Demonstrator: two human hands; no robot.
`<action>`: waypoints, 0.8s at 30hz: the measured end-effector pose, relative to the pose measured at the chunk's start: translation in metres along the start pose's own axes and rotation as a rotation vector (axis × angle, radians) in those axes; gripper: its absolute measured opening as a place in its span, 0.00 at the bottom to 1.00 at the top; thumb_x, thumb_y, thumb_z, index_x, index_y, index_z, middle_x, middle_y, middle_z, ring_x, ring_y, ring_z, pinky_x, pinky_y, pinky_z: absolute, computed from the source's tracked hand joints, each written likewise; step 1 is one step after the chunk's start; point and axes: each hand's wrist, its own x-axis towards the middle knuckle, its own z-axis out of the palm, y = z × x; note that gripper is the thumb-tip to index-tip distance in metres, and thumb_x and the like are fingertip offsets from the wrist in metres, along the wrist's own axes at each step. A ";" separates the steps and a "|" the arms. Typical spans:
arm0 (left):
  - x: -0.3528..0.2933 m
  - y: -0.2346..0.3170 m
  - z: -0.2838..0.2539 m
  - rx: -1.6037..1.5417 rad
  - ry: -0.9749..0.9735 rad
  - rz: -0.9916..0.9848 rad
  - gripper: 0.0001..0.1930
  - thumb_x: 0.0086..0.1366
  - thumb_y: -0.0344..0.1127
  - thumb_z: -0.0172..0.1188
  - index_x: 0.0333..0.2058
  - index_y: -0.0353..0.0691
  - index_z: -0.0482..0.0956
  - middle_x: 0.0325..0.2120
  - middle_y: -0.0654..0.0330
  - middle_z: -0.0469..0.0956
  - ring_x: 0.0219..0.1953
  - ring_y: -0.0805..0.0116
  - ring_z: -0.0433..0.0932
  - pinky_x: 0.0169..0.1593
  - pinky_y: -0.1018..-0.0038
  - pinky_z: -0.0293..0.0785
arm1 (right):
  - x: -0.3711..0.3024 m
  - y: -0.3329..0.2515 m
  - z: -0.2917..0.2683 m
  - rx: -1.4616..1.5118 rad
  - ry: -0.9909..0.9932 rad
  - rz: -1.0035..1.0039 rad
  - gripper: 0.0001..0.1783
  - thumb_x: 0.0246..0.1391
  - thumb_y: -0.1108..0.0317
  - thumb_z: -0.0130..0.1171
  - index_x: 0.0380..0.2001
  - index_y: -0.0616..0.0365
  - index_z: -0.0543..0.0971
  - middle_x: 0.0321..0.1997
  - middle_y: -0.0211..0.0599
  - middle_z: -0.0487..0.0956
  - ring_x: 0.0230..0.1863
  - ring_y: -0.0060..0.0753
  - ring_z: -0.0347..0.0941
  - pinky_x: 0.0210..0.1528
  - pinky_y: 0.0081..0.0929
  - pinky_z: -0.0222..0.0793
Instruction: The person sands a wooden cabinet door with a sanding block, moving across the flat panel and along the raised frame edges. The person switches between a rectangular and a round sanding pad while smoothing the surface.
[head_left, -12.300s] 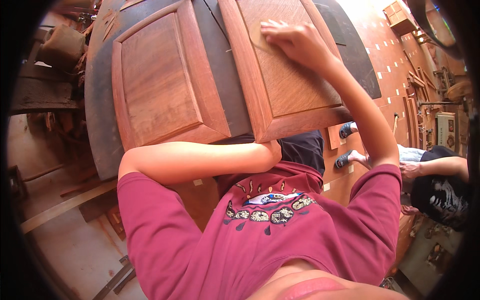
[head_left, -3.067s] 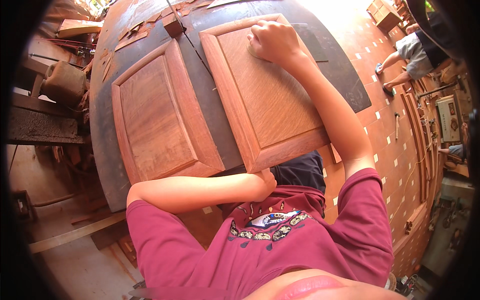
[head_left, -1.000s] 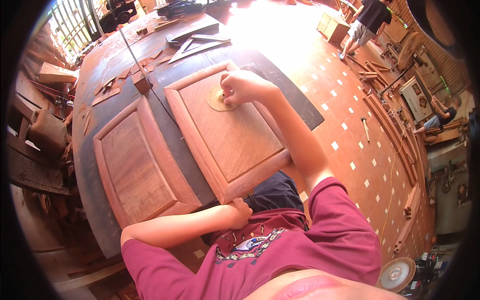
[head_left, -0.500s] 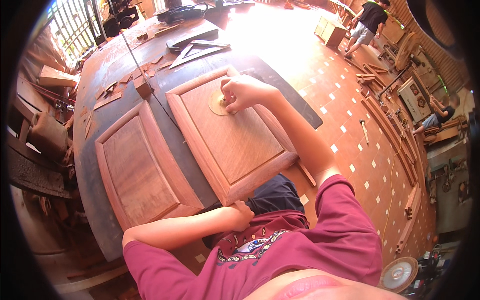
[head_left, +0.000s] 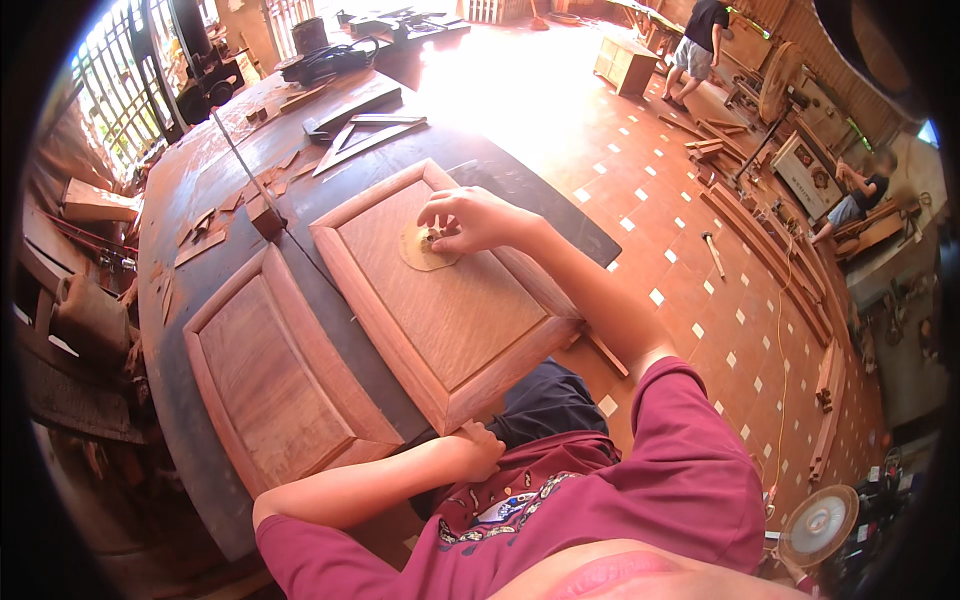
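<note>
A framed wooden door panel (head_left: 480,325) lies before me, its near edge reaching past the dark worktable (head_left: 375,360). On its upper part rests a round tan disc (head_left: 432,262), which looks like a sanding disc, with a small brass-coloured knob at its middle. My right hand (head_left: 475,220) has its fingers closed round that knob. At the panel's near corner, my left hand (head_left: 472,450) is curled against the edge, some fingers hidden. A second framed panel (head_left: 275,375) lies on the table to the left, touched by neither hand.
A band saw blade (head_left: 240,155) crosses the table beside a wooden block (head_left: 265,216). Wood scraps (head_left: 205,235), a triangular frame (head_left: 365,140) and a coiled black cable (head_left: 328,62) lie farther off. Two people are at the right, near timber strips (head_left: 770,255); a hammer (head_left: 713,255) lies on the tiled floor.
My view has shifted a little, so the table and panels appear lower and farther left. My right hand stays on the disc's knob and my left hand at the panel's near edge.
</note>
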 end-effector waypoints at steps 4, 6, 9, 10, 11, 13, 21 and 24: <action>0.000 0.000 -0.001 -0.008 0.000 -0.007 0.22 0.69 0.53 0.58 0.50 0.41 0.83 0.47 0.51 0.85 0.54 0.49 0.82 0.56 0.51 0.73 | -0.002 0.004 0.007 -0.147 0.021 -0.096 0.13 0.53 0.61 0.69 0.38 0.58 0.88 0.47 0.36 0.83 0.46 0.39 0.81 0.53 0.35 0.76; -0.001 0.000 -0.002 -0.006 0.007 -0.001 0.23 0.69 0.53 0.58 0.50 0.41 0.83 0.47 0.50 0.85 0.54 0.49 0.82 0.57 0.51 0.73 | -0.007 0.006 0.015 -0.280 0.139 -0.261 0.13 0.54 0.62 0.68 0.40 0.57 0.88 0.49 0.35 0.83 0.48 0.39 0.80 0.55 0.33 0.75; 0.001 -0.001 0.001 0.002 0.022 0.004 0.23 0.69 0.53 0.58 0.50 0.41 0.83 0.48 0.50 0.85 0.53 0.49 0.82 0.56 0.52 0.74 | -0.019 -0.001 0.027 -0.386 0.189 -0.274 0.10 0.55 0.64 0.64 0.37 0.56 0.88 0.46 0.34 0.84 0.50 0.40 0.79 0.55 0.35 0.74; 0.001 -0.002 0.002 0.005 0.027 0.001 0.22 0.69 0.52 0.59 0.50 0.41 0.83 0.48 0.50 0.85 0.53 0.49 0.82 0.56 0.52 0.74 | -0.020 -0.002 0.029 -0.427 0.190 -0.274 0.10 0.55 0.65 0.64 0.36 0.56 0.88 0.44 0.34 0.84 0.49 0.40 0.79 0.55 0.36 0.74; 0.001 -0.002 0.004 0.009 0.029 -0.001 0.22 0.69 0.52 0.59 0.50 0.41 0.83 0.48 0.50 0.85 0.53 0.49 0.82 0.56 0.52 0.74 | -0.019 -0.003 0.028 -0.423 0.202 -0.292 0.09 0.53 0.64 0.64 0.35 0.56 0.87 0.41 0.34 0.84 0.48 0.41 0.80 0.52 0.37 0.75; 0.002 -0.001 0.002 -0.004 0.016 -0.004 0.22 0.69 0.52 0.59 0.50 0.40 0.83 0.47 0.49 0.85 0.54 0.49 0.82 0.56 0.52 0.73 | -0.021 -0.005 0.024 -0.411 0.146 -0.266 0.10 0.53 0.64 0.64 0.35 0.55 0.87 0.41 0.34 0.84 0.48 0.40 0.80 0.51 0.37 0.75; 0.003 -0.004 0.004 0.002 0.050 0.013 0.22 0.69 0.53 0.59 0.49 0.40 0.83 0.46 0.50 0.85 0.53 0.49 0.82 0.56 0.52 0.74 | -0.059 -0.028 0.032 -0.419 0.179 -0.328 0.13 0.51 0.65 0.67 0.39 0.57 0.87 0.43 0.34 0.84 0.44 0.38 0.80 0.47 0.35 0.77; 0.001 -0.001 0.000 0.013 0.026 0.006 0.23 0.69 0.53 0.59 0.49 0.40 0.83 0.46 0.50 0.85 0.53 0.49 0.82 0.55 0.52 0.74 | -0.078 -0.041 0.036 -0.338 0.130 -0.285 0.11 0.53 0.63 0.67 0.39 0.55 0.87 0.43 0.31 0.84 0.46 0.36 0.80 0.47 0.34 0.77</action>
